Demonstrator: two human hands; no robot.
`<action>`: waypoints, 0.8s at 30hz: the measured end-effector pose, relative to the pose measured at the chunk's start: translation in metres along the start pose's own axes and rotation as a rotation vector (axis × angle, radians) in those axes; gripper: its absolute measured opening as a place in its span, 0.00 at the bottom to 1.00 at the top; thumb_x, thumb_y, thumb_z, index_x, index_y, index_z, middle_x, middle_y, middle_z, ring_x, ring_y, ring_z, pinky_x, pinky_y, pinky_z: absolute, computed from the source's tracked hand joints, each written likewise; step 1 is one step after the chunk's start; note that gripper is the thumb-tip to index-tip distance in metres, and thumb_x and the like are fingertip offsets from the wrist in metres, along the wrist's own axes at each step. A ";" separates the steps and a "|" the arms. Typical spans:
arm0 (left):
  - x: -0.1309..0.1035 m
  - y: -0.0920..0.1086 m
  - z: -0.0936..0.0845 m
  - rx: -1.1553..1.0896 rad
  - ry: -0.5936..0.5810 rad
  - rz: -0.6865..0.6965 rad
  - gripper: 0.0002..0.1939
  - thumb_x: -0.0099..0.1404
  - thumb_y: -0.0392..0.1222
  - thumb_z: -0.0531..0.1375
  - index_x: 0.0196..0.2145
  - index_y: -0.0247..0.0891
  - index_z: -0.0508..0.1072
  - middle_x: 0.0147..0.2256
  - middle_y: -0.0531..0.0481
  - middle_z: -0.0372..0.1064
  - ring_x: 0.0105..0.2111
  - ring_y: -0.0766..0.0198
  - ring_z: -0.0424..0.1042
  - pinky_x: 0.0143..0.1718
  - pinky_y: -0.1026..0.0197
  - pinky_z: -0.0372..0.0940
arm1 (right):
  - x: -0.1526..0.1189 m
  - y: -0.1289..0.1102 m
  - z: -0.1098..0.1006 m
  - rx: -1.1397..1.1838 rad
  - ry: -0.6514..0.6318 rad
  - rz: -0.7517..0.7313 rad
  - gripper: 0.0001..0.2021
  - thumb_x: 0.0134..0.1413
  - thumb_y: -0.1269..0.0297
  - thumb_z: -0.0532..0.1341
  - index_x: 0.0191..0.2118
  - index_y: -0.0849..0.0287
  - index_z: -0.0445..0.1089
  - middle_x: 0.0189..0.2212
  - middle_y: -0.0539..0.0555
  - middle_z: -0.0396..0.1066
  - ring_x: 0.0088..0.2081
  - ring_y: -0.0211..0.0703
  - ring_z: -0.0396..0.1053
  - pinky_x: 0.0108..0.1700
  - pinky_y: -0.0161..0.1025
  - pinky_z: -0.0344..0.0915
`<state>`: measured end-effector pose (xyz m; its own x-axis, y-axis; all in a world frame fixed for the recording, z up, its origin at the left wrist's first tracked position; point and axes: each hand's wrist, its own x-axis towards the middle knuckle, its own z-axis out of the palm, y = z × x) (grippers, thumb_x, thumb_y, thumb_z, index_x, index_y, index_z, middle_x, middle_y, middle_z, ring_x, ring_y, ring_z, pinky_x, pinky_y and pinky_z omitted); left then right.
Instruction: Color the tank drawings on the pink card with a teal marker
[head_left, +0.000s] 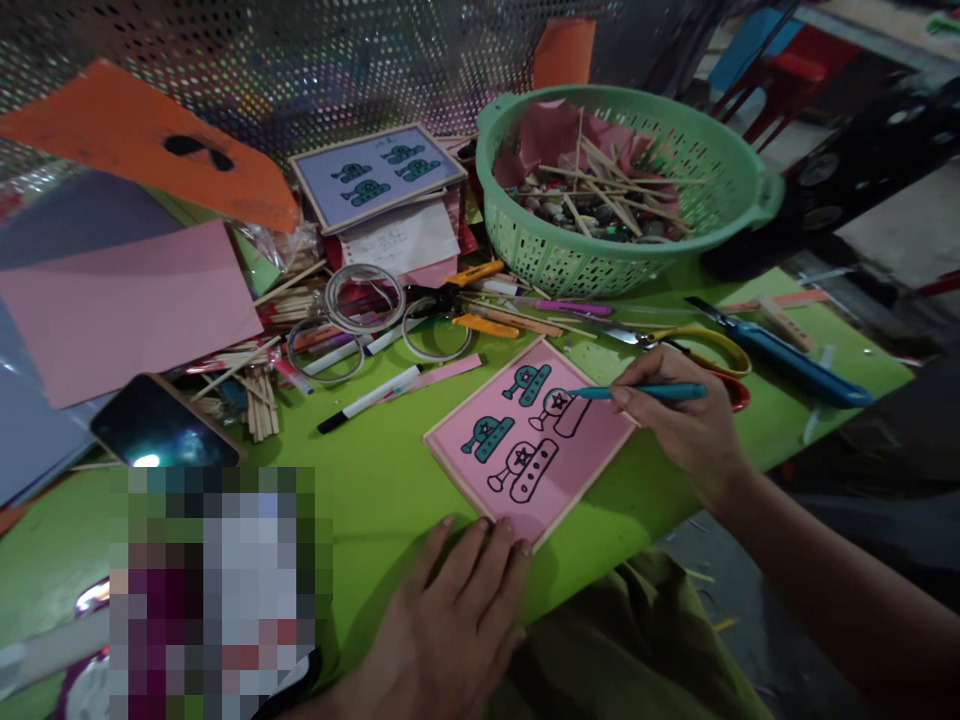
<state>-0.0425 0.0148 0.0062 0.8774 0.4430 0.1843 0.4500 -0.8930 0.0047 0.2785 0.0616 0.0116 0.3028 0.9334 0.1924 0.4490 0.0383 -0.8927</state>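
A pink card edged with thin wooden sticks lies tilted on the green table. Several tank drawings are on it; two are filled in teal and the others are mostly black outline. My right hand grips a teal marker, its tip on the upper right tank. Flat at the card's near edge rests my left hand, fingers stretched out and fingertips touching the frame. A white marker with a black end lies left of the card.
Behind stands a green basket of sticks and small objects. Scissors, a blue cutter, tape rolls and a framed purple card surround the work. A phone and pink paper lie left.
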 end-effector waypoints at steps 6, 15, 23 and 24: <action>-0.001 -0.001 -0.001 -0.016 0.006 0.001 0.27 0.78 0.57 0.51 0.66 0.41 0.69 0.66 0.51 0.69 0.64 0.57 0.62 0.67 0.50 0.50 | 0.000 -0.001 0.000 0.002 0.002 -0.001 0.07 0.56 0.65 0.68 0.30 0.48 0.72 0.24 0.49 0.70 0.25 0.45 0.64 0.27 0.44 0.56; -0.006 0.001 0.005 0.033 -0.045 0.010 0.30 0.78 0.56 0.49 0.71 0.41 0.63 0.69 0.51 0.65 0.68 0.57 0.59 0.68 0.49 0.53 | -0.001 0.001 -0.001 -0.026 0.013 -0.013 0.06 0.56 0.63 0.68 0.30 0.49 0.71 0.23 0.49 0.69 0.24 0.44 0.63 0.26 0.43 0.56; -0.006 0.000 0.003 0.015 -0.107 0.040 0.29 0.79 0.52 0.48 0.71 0.39 0.60 0.69 0.47 0.65 0.68 0.56 0.60 0.67 0.49 0.54 | -0.001 -0.001 -0.002 -0.043 0.012 -0.026 0.10 0.57 0.57 0.69 0.28 0.50 0.70 0.22 0.49 0.68 0.24 0.43 0.63 0.26 0.43 0.57; -0.005 0.000 0.002 0.021 -0.083 0.038 0.29 0.79 0.52 0.47 0.71 0.39 0.61 0.68 0.48 0.65 0.67 0.57 0.60 0.67 0.49 0.54 | -0.001 0.000 -0.002 -0.036 0.007 -0.026 0.10 0.57 0.58 0.69 0.28 0.49 0.70 0.22 0.49 0.68 0.23 0.43 0.63 0.25 0.43 0.57</action>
<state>-0.0470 0.0129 0.0032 0.9043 0.4146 0.1021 0.4187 -0.9079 -0.0216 0.2795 0.0599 0.0126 0.2967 0.9296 0.2186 0.4868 0.0496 -0.8721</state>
